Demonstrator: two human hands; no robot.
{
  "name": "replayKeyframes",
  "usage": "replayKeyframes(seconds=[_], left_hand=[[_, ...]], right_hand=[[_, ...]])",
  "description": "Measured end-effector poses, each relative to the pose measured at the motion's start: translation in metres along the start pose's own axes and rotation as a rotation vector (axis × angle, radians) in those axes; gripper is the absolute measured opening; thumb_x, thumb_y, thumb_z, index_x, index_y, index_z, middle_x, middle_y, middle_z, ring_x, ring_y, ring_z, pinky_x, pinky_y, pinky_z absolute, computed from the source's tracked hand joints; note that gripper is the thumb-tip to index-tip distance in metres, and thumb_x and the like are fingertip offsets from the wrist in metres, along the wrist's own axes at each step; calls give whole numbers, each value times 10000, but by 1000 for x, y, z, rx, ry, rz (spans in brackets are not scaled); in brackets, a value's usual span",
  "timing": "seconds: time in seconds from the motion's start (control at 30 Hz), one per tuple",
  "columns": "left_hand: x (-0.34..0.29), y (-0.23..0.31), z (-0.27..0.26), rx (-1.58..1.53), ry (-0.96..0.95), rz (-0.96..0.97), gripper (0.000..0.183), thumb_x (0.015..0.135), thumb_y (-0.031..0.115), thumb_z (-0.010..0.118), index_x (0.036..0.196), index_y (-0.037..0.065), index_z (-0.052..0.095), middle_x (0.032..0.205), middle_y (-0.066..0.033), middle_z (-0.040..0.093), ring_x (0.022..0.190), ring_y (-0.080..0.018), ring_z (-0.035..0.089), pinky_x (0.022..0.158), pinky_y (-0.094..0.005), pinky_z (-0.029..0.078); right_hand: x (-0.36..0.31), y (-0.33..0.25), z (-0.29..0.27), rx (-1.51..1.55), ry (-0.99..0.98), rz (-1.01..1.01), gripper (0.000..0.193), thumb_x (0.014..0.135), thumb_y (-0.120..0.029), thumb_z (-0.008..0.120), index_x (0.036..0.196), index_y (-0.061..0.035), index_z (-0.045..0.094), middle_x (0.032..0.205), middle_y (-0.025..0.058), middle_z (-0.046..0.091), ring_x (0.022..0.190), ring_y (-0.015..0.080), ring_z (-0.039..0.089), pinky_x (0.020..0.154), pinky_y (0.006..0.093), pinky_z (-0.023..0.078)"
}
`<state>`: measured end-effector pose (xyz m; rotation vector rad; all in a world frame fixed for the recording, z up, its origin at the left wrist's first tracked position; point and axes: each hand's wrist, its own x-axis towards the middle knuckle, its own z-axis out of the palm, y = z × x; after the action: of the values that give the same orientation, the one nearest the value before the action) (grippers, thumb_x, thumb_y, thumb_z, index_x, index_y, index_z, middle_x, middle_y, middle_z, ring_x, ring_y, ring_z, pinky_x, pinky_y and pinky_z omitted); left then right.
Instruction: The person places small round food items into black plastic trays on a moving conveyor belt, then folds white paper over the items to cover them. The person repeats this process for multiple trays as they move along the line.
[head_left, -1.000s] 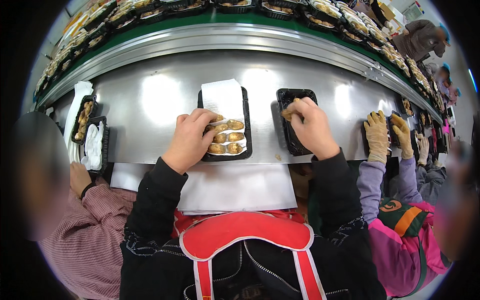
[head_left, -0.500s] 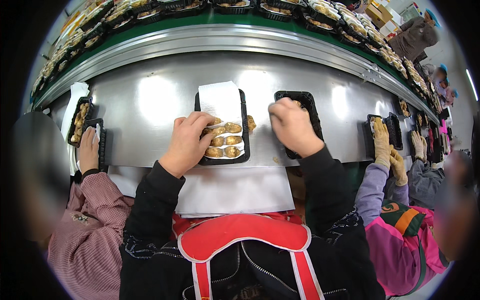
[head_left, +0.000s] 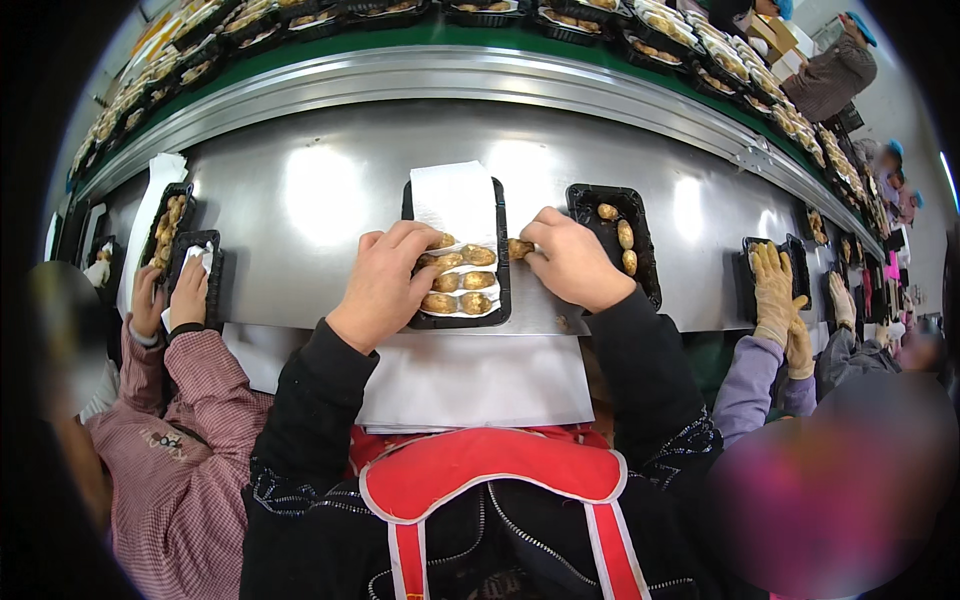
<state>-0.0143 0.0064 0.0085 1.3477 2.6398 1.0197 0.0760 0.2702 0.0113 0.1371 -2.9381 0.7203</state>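
In front of me a black tray [head_left: 505, 300] holds brown, potato-like pieces [head_left: 478, 281] in rows on white paper. The paper's free part, a white sheet [head_left: 452, 195], covers the tray's far end. My left hand [head_left: 380, 280] reaches over the tray's left rim, its curled fingers on a piece of the upper row; the fingertips are partly hidden. Just beyond the right rim, my right hand [head_left: 580, 262] pinches a single brown piece [head_left: 519, 248] between thumb and fingers. Beside that hand, a second black tray [head_left: 640, 215] contains several loose pieces [head_left: 626, 235].
Behind the metal table [head_left: 350, 150], a metal rail [head_left: 480, 70] borders a green belt [head_left: 360, 35] crowded with filled trays. White sheets [head_left: 475, 380] lie at the near edge. Co-workers' hands [head_left: 190, 290] at left and gloved hands [head_left: 772, 290] at right are at other trays.
My right hand has moved left from the second tray to the piece beside the first tray, uncovering the second tray's pieces. My left hand stays at the first tray.
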Motion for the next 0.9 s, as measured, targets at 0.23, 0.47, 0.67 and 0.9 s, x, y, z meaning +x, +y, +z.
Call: replayKeyframes(seconds=[0.23,0.47,0.67,0.9], left_hand=[[-1,-2,0,1,0,3,314,858,66,671,1170,75,640,1171,-67,648,1096,-251,603,980,-383,388],[1,-3,0,5,6,18,320,845,62,675,1162,77,635,1167,-64,648,1077,-250,609,960,-385,391],[-1,-3,2,5,64,44,285,832,63,681,1113,89,647,1112,-42,655,1011,-235,619,919,-393,396],[0,-2,0,3,10,27,335,834,51,672,1166,76,636,1171,-67,646,1055,-244,610,954,-378,391]], right_hand=[[4,-13,-24,392,191,267,164,848,-49,726,999,-6,677,877,130,668,717,209,646,673,326,525],[44,-30,5,440,76,24,238,847,-28,698,1085,-19,687,896,110,685,778,217,641,732,324,526],[45,-24,8,250,-11,-153,259,819,-30,681,1077,-26,714,947,135,702,915,292,647,835,387,529],[47,-23,3,214,-51,-173,206,822,-85,643,1003,-29,722,932,170,701,926,388,623,870,459,501]])
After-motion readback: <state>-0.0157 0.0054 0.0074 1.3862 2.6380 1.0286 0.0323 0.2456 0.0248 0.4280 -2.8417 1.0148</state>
